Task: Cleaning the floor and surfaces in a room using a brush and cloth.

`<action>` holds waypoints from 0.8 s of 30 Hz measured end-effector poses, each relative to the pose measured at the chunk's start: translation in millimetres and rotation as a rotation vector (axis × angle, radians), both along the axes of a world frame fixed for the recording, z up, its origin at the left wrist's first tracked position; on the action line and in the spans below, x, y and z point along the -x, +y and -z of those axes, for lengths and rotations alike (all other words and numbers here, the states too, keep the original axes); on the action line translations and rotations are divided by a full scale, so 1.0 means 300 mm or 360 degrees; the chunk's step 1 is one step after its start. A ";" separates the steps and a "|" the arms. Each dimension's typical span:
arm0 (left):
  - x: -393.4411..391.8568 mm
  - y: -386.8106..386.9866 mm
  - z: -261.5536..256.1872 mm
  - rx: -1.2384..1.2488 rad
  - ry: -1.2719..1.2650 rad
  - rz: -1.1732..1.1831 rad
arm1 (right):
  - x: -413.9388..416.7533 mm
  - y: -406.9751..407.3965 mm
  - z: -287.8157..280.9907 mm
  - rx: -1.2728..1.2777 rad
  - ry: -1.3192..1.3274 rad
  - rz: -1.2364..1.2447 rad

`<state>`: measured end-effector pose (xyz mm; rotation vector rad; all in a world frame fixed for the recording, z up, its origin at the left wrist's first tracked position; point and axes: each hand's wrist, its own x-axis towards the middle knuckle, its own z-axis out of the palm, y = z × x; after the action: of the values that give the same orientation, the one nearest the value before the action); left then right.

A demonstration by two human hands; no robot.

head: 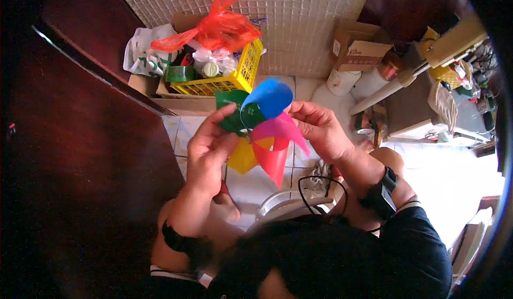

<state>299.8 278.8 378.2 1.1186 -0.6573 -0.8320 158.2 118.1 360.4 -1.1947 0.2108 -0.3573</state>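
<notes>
A multicoloured pinwheel point(251, 132) of curled plastic or paper blades is held up between my two hands, above the tiled floor. My left hand point(212, 146) pinches its dark green blade point(236, 116), which bears pale writing, between thumb and fingers. My right hand point(318, 128) has thumb and fingertips at the right edge, by the blue blade point(274, 96) and the pink blade point(280, 128); which one it grips is partly hidden. A red blade point(274, 162) and a yellow blade point(242, 158) hang below the middle.
Ahead stands a yellow plastic crate point(244, 72) holding bags, green tape point(180, 74) and a red plastic bag point(224, 28). At the right are a cardboard box point(358, 54) and a cluttered cabinet point(413, 110). A dark red panel point(100, 170) fills the left. A black cable point(320, 177) loops near my lap.
</notes>
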 end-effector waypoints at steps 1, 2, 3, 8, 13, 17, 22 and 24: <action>0.006 -0.008 0.014 -0.0057 0.0032 0.0008 | 0.004 0.010 -0.009 -0.0007 0.0018 0.0061; 0.006 -0.006 0.029 -0.0106 0.0061 0.0000 | 0.010 0.020 -0.007 -0.0016 -0.0005 0.0053; -0.004 -0.009 0.053 -0.0161 0.0057 0.0063 | 0.015 0.020 -0.003 -0.0031 -0.0006 0.0014; 0.023 -0.054 0.114 -0.0393 -0.0048 -0.0103 | 0.015 -0.009 -0.006 0.0099 0.0012 0.0267; 0.008 -0.067 0.123 -0.0429 -0.0301 -0.0046 | 0.029 -0.025 0.010 0.0343 0.0161 0.0324; 0.024 -0.083 0.112 -0.0334 -0.0158 0.0180 | 0.010 -0.006 0.014 0.0806 0.0068 0.0375; 0.007 -0.079 0.113 -0.0314 -0.0040 0.0195 | -0.006 0.009 0.017 0.0642 -0.0018 0.0293; 0.000 -0.077 0.111 -0.0360 0.0010 0.0153 | -0.016 0.010 0.019 0.0608 -0.0041 0.0268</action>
<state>299.8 255.7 344.9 1.2950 -0.6265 -1.0105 163.0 121.2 354.6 -1.5520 0.2276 -0.5786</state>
